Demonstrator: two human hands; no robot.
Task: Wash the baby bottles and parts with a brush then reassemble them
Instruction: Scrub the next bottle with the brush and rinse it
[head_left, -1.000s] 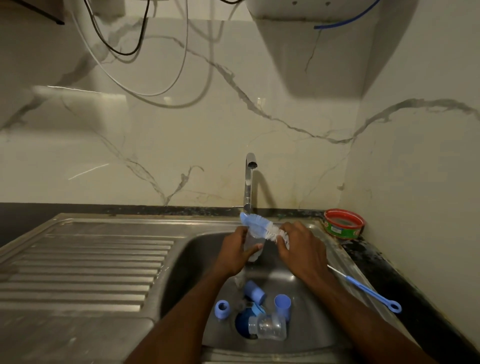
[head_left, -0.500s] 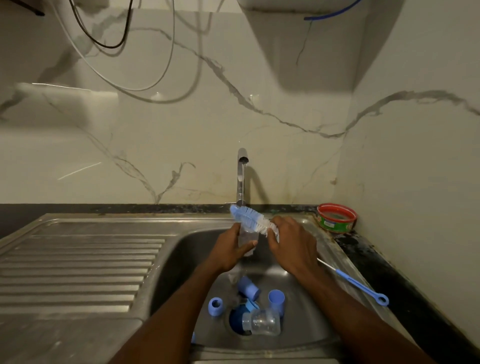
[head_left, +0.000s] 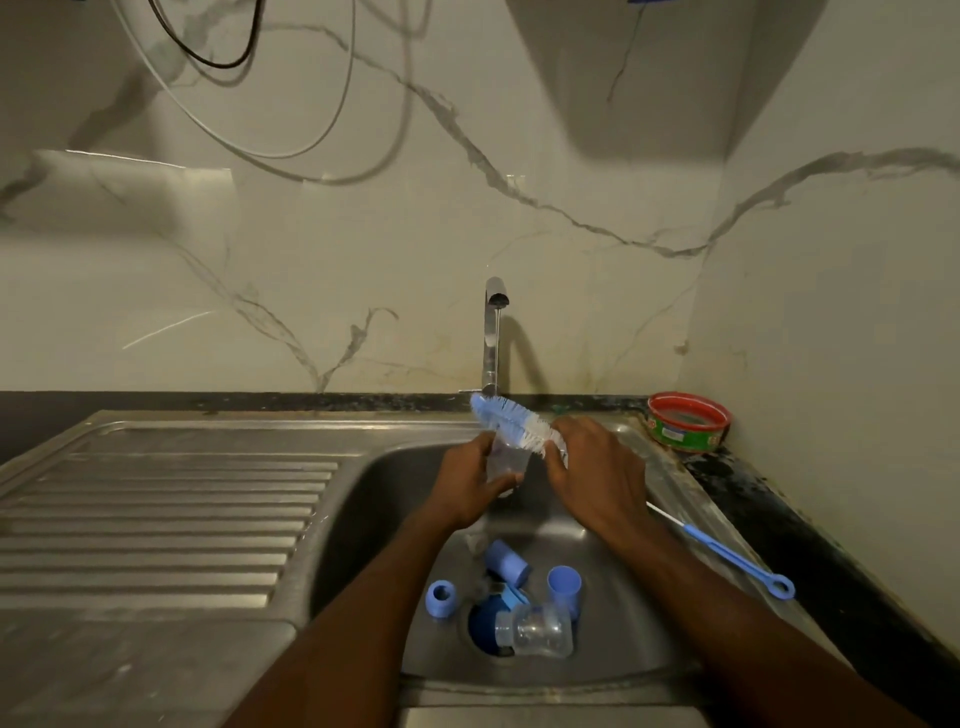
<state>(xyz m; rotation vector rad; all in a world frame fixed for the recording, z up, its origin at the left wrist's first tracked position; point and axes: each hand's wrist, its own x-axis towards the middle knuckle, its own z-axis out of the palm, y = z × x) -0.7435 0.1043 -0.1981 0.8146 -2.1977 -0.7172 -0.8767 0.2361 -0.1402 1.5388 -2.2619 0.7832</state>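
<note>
My left hand (head_left: 470, 486) grips a clear baby bottle (head_left: 506, 462) over the sink bowl (head_left: 384, 499), below the tap (head_left: 492, 338). My right hand (head_left: 592, 475) holds a blue-and-white bottle brush (head_left: 511, 421), whose bristle head lies across the bottle's top, pointing up and left. A thin stream runs from the tap. At the bottom of the bowl lie a second clear bottle (head_left: 537, 631) on its side over the drain, two blue caps (head_left: 508, 562) (head_left: 564, 586), and a blue ring (head_left: 441, 598).
A thin blue nipple brush (head_left: 727, 555) lies on the sink's right rim. A red-rimmed round tub (head_left: 688, 421) sits in the back right corner by the wall. The ribbed steel drainboard (head_left: 156, 509) stretches left. Cables hang on the marble wall above.
The brush head and both hands stay at the bottle under the tap; only the camera view has shifted slightly. Nothing was picked up or let go.
</note>
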